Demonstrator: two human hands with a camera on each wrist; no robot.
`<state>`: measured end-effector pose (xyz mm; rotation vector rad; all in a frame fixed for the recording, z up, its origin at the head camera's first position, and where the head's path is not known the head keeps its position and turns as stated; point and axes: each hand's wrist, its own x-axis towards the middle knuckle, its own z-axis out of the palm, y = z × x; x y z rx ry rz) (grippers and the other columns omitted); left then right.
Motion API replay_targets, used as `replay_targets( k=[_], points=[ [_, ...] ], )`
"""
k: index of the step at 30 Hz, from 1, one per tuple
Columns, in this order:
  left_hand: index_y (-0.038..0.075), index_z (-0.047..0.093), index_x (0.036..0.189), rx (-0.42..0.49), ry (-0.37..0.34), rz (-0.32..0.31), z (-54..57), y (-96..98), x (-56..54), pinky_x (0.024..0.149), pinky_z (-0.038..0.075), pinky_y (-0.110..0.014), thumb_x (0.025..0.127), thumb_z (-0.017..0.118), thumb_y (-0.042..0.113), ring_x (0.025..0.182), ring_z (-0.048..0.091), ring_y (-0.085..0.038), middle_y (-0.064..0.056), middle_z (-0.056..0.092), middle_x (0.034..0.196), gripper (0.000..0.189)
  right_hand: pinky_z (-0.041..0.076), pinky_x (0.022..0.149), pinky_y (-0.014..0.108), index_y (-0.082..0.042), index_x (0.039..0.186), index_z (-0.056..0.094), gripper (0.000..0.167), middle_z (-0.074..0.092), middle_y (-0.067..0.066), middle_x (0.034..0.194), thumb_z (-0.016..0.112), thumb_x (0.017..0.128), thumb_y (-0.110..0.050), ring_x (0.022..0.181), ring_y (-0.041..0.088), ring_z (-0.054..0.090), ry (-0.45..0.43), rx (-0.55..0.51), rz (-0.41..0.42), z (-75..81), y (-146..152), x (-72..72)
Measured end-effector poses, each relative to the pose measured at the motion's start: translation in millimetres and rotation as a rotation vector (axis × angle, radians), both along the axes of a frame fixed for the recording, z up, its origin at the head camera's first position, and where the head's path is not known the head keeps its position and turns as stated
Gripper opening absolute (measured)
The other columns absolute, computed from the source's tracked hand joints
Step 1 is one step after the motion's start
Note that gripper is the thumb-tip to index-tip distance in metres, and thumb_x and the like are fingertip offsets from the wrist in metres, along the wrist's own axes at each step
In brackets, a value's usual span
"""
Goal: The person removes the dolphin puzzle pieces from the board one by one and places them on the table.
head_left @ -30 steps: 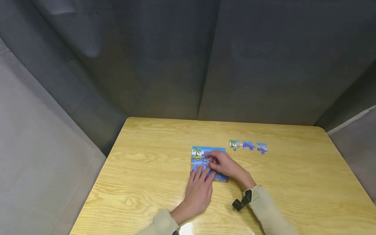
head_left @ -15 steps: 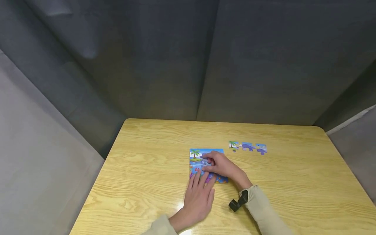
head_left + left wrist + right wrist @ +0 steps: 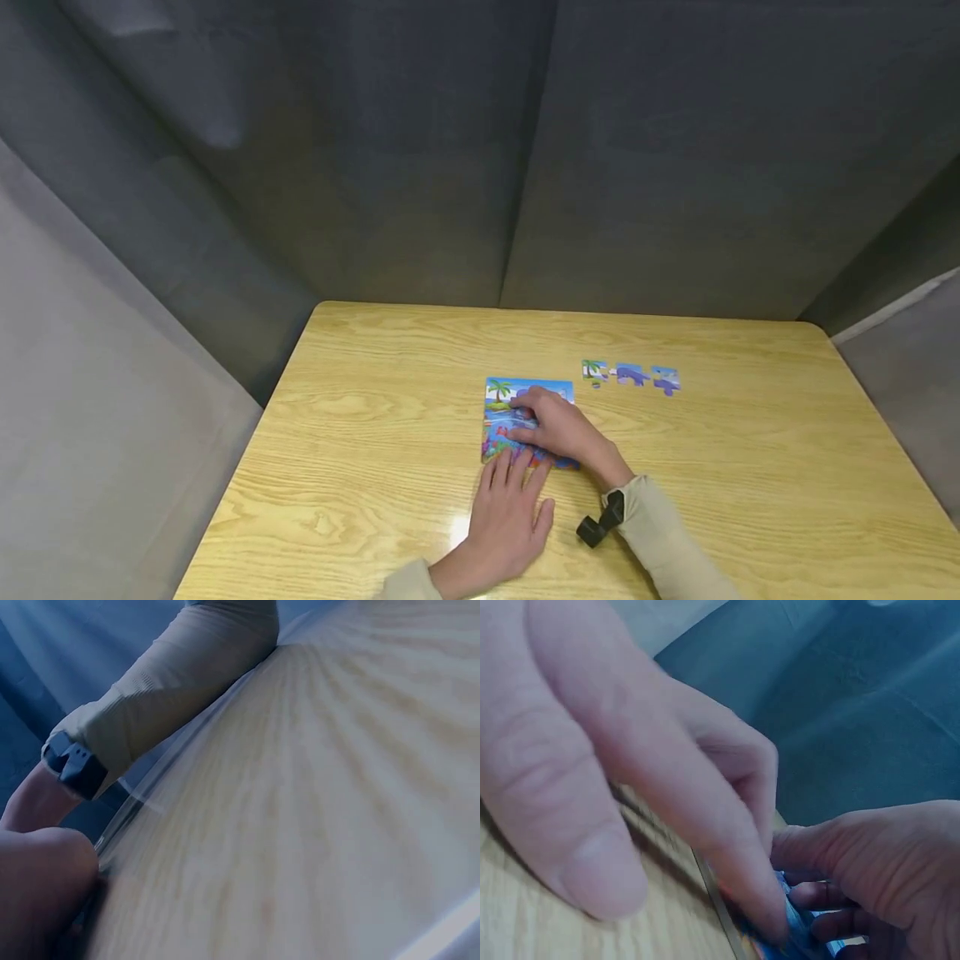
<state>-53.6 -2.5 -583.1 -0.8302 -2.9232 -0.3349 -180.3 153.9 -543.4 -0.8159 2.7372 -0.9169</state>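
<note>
A square jigsaw puzzle (image 3: 497, 421) with a palm tree and sea picture lies on the table. My left hand (image 3: 504, 525) lies flat at its near edge, fingertips on the lower border and thumb spread out. From the right, my right hand (image 3: 558, 425) reaches over the middle, thumb and index finger bent down around a puzzle piece that they mostly cover. In the right wrist view my left hand (image 3: 652, 765) is close to the camera, and my right hand (image 3: 885, 877) has curled fingers on the puzzle. The left wrist view catches only part of my left hand (image 3: 45, 881).
Several loose puzzle pieces lie in a row behind and right of the puzzle, among them a palm tree piece (image 3: 592, 369), a purple whale piece (image 3: 632, 374) and another piece (image 3: 666, 379). Wood-grain tabletop (image 3: 375, 417) surrounds them. A dark curtain (image 3: 420, 167) hangs behind.
My left hand has slid back toward the puzzle's near edge, and its thumb has spread. My right hand has shifted slightly left, its thumb and index finger further apart. The loose pieces stay put.
</note>
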Motion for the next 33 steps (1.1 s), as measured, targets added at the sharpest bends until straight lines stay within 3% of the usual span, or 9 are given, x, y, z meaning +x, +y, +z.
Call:
replay_targets(
  k=[7, 12, 22, 33],
  points=[
    [0.015, 0.041, 0.160, 0.045, -0.032, -0.008, 0.9, -0.1, -2.6, 0.120, 0.029, -0.055, 0.108, 0.040, 0.044, 0.152, 0.025, -0.036, -0.008, 0.041, 0.154, 0.059, 0.046, 0.072, 0.031, -0.001, 0.119, 0.074, 0.041, 0.060, 0.000, 0.086, 0.086, 0.088, -0.025, 0.079, 0.016, 0.054, 0.015, -0.034, -0.023, -1.7, -1.8, 0.8],
    [0.019, 0.047, 0.156, 0.044, 0.008, -0.004, 0.5, 0.7, -1.5, 0.120, 0.029, -0.055, 0.107, 0.043, 0.043, 0.155, 0.022, -0.037, -0.008, 0.044, 0.151, 0.055, 0.046, 0.073, 0.032, -0.001, 0.118, 0.073, 0.038, 0.060, 0.001, 0.085, 0.085, 0.089, -0.023, 0.078, 0.016, 0.054, 0.004, -0.034, -0.050, -3.6, -3.5, 0.6],
    [0.022, 0.042, 0.160, -0.014, -0.006, -0.005, -1.6, 0.1, -3.1, 0.121, 0.025, -0.059, 0.109, 0.037, 0.045, 0.156, 0.019, -0.039, -0.008, 0.042, 0.153, 0.056, 0.045, 0.070, 0.032, -0.006, 0.122, 0.067, 0.040, 0.058, 0.001, 0.093, 0.083, 0.091, -0.025, 0.078, 0.013, 0.050, -0.063, -0.012, -0.095, -6.1, -5.5, 1.2],
    [0.023, 0.044, 0.159, -0.002, -0.007, -0.005, -1.7, -0.3, -2.7, 0.120, 0.023, -0.063, 0.109, 0.038, 0.046, 0.155, 0.024, -0.036, -0.008, 0.044, 0.154, 0.056, 0.049, 0.073, 0.033, -0.009, 0.121, 0.062, 0.040, 0.058, 0.002, 0.105, 0.083, 0.090, -0.024, 0.085, 0.013, 0.054, -0.059, -0.017, -0.103, -5.8, -6.0, 4.7]
  ],
)
